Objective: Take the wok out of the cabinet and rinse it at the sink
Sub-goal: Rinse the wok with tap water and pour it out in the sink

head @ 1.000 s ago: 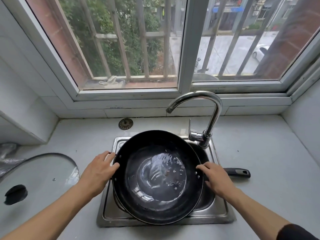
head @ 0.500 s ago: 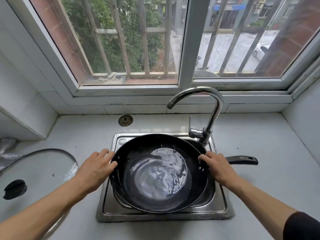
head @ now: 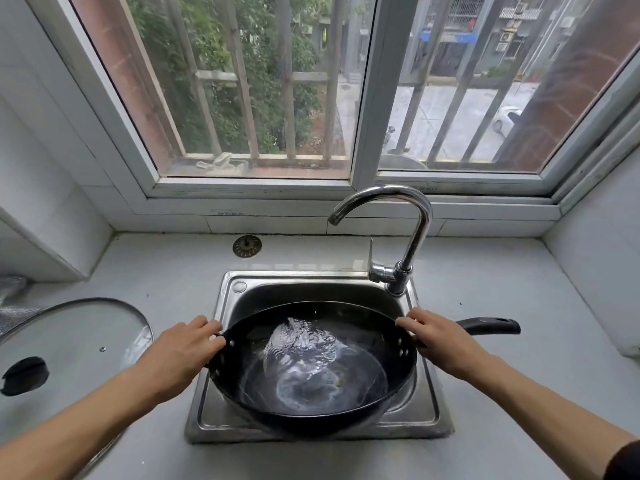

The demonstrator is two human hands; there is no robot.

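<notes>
A black wok (head: 391,358) sits over the steel sink (head: 424,415), tilted with its near rim raised. Water sloshes inside it, piled toward the far left of the bowl. My left hand (head: 180,353) grips the wok's left rim, fingers curled over the edge. My right hand (head: 440,341) grips the right rim where the long black handle (head: 491,325) begins; the handle points right over the counter. The chrome faucet (head: 408,237) arches behind the wok, and no water runs from its spout.
A glass lid (head: 76,341) with a black knob lies on the counter at the left. A metal drain strainer (head: 246,245) rests near the back wall. A barred window spans the back. White tiled walls close in both sides.
The wok has tipped, its near rim rising, and the water has swung toward the far left side. Both hands have kept their grip on the rim. The view has drawn back a little.
</notes>
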